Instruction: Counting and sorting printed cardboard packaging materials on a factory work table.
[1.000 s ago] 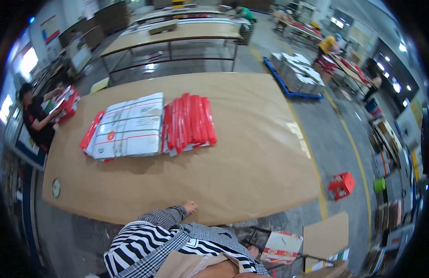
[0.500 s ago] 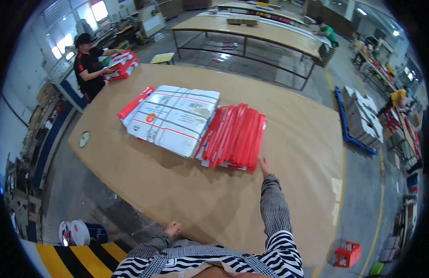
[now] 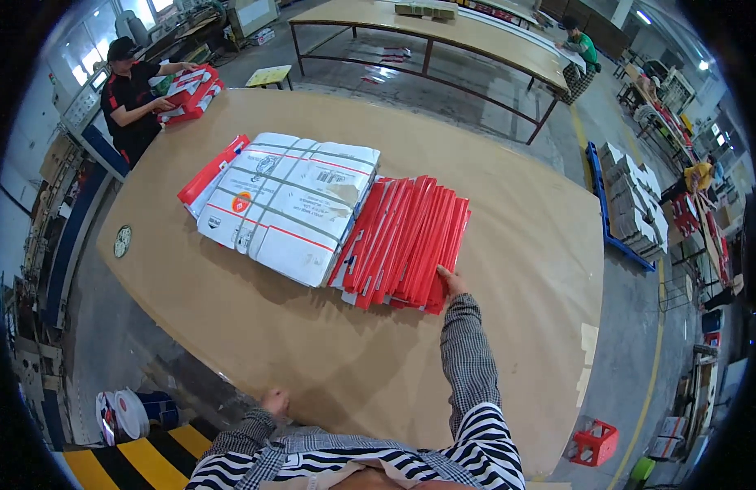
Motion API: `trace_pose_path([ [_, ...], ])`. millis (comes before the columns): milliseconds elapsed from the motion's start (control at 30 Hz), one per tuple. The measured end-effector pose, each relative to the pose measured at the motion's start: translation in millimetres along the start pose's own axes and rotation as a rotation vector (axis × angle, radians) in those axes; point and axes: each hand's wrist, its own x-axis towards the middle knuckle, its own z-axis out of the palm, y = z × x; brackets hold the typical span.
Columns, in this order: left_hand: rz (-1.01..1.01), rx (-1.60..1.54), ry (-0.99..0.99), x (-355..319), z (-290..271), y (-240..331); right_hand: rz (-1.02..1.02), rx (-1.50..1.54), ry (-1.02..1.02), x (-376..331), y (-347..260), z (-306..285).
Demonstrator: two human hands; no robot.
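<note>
A fanned row of red flat cartons (image 3: 402, 245) leans in the middle of the brown table, with white showing at some edges. At the near right end of this row, my right hand (image 3: 453, 282) has its fingers closed on the edge of the last cartons. Pressed against the row's left side is a strapped white bundle (image 3: 288, 204) with green bands and a red line. Another red-and-white piece (image 3: 214, 171) sticks out beyond its left side. My left hand (image 3: 275, 402), fingers curled and apparently holding nothing, rests by the table's near edge.
Brown paper covers the large table (image 3: 508, 359). A person (image 3: 133, 102) at the far left corner handles a red-and-white stack (image 3: 191, 94). Buckets (image 3: 133, 415) stand on the floor at lower left, a red stool (image 3: 595, 443) at lower right. A blue pallet (image 3: 611, 212) carries white stacks.
My right hand has moved from beside the row's right corner onto the edge of the red cartons. The whole view has shifted slightly; my left hand stays by the table edge.
</note>
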Motion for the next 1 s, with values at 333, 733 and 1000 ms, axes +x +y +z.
trace_pose_path([
  [333,1.538,0.632,0.207,-74,235,444,-0.216,0.073,-0.056,-9,10,-25],
  [733,1.338,1.221,0.032,16,293,447,-0.259,0.03,0.423,-150,23,-216],
  [1000,2.184,0.966,-0.123,-207,326,467,-0.486,-0.936,0.497,-380,-40,-220],
])
